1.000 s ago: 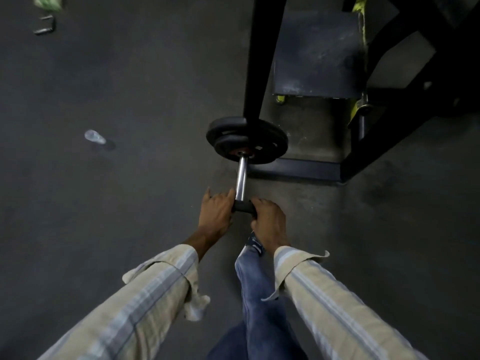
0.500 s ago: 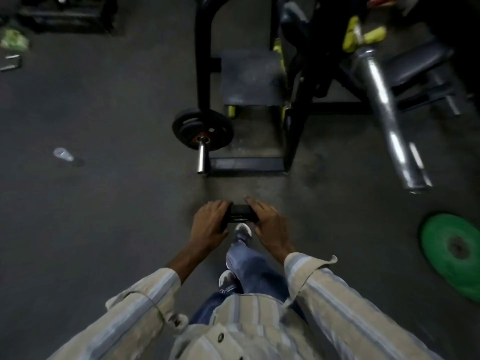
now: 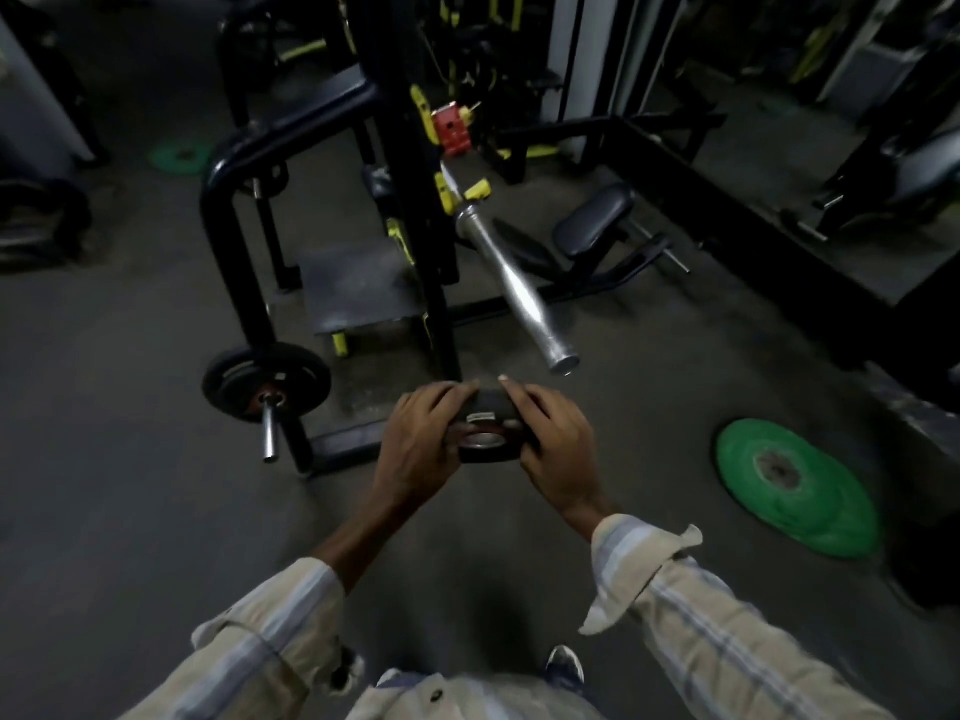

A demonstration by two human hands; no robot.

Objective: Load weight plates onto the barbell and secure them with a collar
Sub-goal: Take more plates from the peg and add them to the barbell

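Observation:
Both hands hold a small black weight plate (image 3: 485, 433) with a reddish ring around its hole. My left hand (image 3: 421, 449) grips its left side and my right hand (image 3: 556, 444) its right side, fingers curled over the top edge. The bare silver barbell sleeve (image 3: 511, 285) slants down from the rack, and its open end (image 3: 563, 362) is just above and to the right of the held plate. To the left, black plates (image 3: 267, 381) sit on a low steel peg (image 3: 270, 433).
A green plate (image 3: 795, 480) lies flat on the floor at the right, and another green plate (image 3: 182, 157) lies far back left. The black rack frame (image 3: 415, 200) stands straight ahead, with a red block (image 3: 452, 129) on it. A padded bench (image 3: 595, 218) sits behind the sleeve.
The small black plate has come off the end of the low peg in both hands and been lifted. The view has risen and swung right, bringing the barbell sleeve and green plate into sight.

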